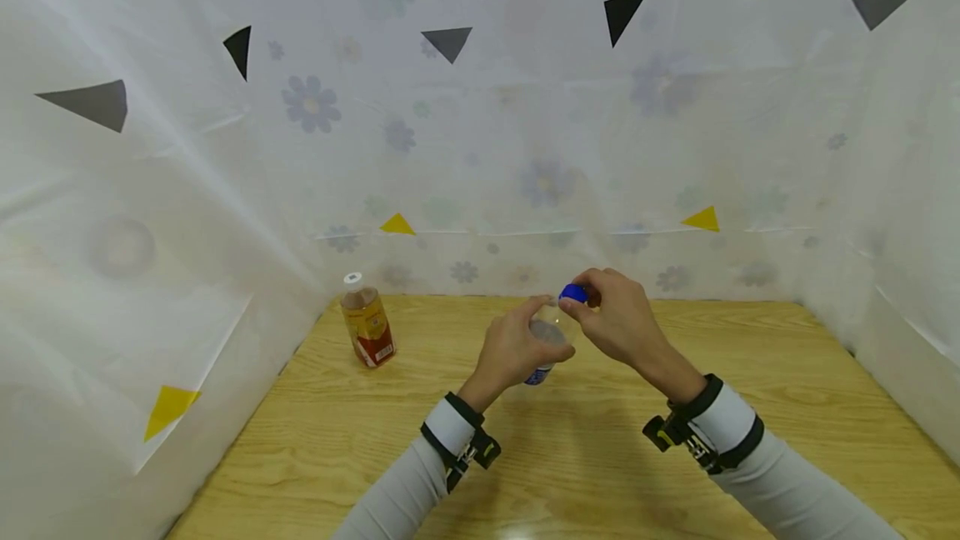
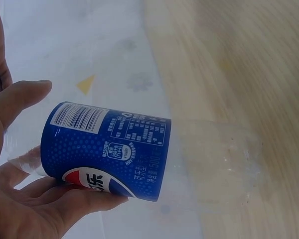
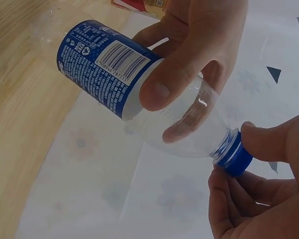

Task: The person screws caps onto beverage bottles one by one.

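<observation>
**Empty bottle held by two hands above the table**

Head view: the left hand [image 1: 517, 348] grasps a clear bottle [image 1: 546, 338] over the wooden table [image 1: 375, 440]; the right hand [image 1: 618, 319] pinches its blue cap [image 1: 573, 292]. A second, amber bottle [image 1: 366, 332] stands well apart.

Left wrist view: the bottle [image 2: 139, 159] looks empty, so probably light, thin-walled and easily dented.

Right wrist view: fingers [image 3: 269, 142] grip the cap [image 3: 232, 154]; the label band seems the firmest hold.

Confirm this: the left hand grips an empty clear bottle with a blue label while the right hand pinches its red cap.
Not quite: the cap is blue, not red, as the right wrist view shows. The rest holds: the left hand grips the empty clear bottle with a blue label, and the right hand pinches the cap.
</observation>
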{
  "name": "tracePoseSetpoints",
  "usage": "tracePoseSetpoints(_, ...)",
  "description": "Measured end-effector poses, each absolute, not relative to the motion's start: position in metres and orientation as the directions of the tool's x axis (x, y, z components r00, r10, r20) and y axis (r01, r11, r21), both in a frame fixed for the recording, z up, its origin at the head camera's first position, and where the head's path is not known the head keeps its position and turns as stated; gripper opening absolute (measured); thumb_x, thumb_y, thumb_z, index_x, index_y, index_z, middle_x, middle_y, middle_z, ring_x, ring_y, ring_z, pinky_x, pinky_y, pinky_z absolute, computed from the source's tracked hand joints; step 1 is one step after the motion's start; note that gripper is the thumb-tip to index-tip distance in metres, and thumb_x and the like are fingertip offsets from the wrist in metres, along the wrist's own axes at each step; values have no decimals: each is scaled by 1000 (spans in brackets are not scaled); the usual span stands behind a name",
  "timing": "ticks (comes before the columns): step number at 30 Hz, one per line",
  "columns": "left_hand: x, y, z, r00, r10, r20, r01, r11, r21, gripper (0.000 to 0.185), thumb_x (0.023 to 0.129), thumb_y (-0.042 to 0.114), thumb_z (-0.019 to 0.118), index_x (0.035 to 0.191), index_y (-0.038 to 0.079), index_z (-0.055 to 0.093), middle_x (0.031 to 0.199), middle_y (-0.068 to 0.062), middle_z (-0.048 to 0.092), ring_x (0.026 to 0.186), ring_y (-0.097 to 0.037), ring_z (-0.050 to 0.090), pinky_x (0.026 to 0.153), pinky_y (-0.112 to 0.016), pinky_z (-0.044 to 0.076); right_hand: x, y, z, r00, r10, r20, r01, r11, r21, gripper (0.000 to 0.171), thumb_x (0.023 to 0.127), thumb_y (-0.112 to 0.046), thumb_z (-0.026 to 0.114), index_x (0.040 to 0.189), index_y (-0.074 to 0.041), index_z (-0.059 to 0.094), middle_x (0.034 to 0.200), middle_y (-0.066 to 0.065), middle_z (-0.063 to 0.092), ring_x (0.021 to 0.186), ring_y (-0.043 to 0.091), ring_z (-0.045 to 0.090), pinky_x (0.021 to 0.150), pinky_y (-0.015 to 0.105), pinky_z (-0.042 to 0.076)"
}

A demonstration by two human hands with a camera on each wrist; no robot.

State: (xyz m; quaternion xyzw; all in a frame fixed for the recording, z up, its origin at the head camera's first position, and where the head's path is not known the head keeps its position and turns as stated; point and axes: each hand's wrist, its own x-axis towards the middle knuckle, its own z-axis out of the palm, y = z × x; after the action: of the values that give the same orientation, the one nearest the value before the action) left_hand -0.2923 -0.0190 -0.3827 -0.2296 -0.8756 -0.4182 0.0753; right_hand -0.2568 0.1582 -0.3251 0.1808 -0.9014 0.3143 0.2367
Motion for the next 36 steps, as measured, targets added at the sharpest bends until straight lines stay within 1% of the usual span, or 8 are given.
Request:
tracePoseSetpoints(5, -292, -20, -382, -883, 333, 331, 467, 551, 691, 74, 79, 43, 83, 146, 25, 56, 106, -11, 73, 77, -16, 65, 59, -26, 51, -256, 157, -325, -822, -176, 542, -476, 734, -485, 23, 94, -17, 73, 108, 1, 70, 93, 14, 65, 82, 25, 60, 71, 38, 48)
tracePoseSetpoints(10, -291, -21, -382, -882, 333, 333, 469, 546, 694, 74, 79, 43, 84, 145, 25, 56, 107, -12, 73, 80, -18, 66, 60, -27, 51, -255, 157, -324, -840, -179, 513, -460, 737, -495, 27, 95, -20, 72, 111, 1, 68, 97, 16, 66, 87, 28, 62, 75, 43, 51)
tracePoseSetpoints(14, -291, -21, -383, -885, 333, 325, 463, 549, 696, 74, 79, 43, 83, 146, 26, 56, 113, -12, 72, 85, -21, 67, 62, -29, 53, -253, 157, -320, -883, -187, 431, -410, 753, -514, 52, 97, -32, 70, 133, 3, 58, 116, 23, 65, 103, 39, 62, 82, 51, 53)
tracePoseSetpoints(17, -291, -21, -384, -889, 328, 321, 456, 558, 693, 75, 79, 44, 83, 146, 26, 56, 117, -13, 72, 89, -23, 68, 64, -30, 54, -251, 157, -318, -890, -200, 411, -406, 757, -511, 64, 97, -36, 69, 145, 1, 49, 128, 26, 61, 115, 44, 60, 87, 57, 52)
tracePoseSetpoints(20, -291, -22, -384, -889, 324, 323, 455, 561, 691, 75, 79, 45, 83, 146, 25, 55, 116, -13, 72, 90, -24, 69, 64, -30, 54, -250, 156, -317, -865, -223, 450, -454, 731, -510, 57, 97, -30, 70, 144, -2, 52, 133, 25, 61, 119, 45, 60, 93, 58, 52)
tracePoseSetpoints(24, -292, -23, -384, -885, 325, 333, 464, 564, 683, 76, 80, 45, 83, 147, 23, 55, 111, -13, 73, 85, -21, 69, 62, -28, 53, -249, 155, -317, -834, -253, 491, -508, 700, -502, 46, 97, -18, 69, 140, -6, 59, 136, 21, 62, 119, 44, 62, 94, 58, 52)
tracePoseSetpoints(30, -293, -24, -386, -877, 331, 349, 480, 557, 678, 74, 80, 46, 83, 146, 23, 56, 106, -12, 74, 78, -17, 67, 59, -26, 51, -250, 155, -319, -844, -254, 473, -501, 690, -522, 37, 99, -4, 61, 135, -6, 63, 128, 20, 67, 112, 42, 66, 87, 54, 57)
tracePoseSetpoints(36, -293, -23, -385, -878, 331, 346, 478, 554, 682, 73, 80, 45, 83, 145, 25, 56, 105, -11, 74, 77, -16, 66, 58, -26, 51, -250, 154, -321, -842, -238, 484, -494, 699, -516, 34, 99, -2, 60, 133, -4, 65, 126, 21, 68, 108, 40, 68, 83, 51, 58)
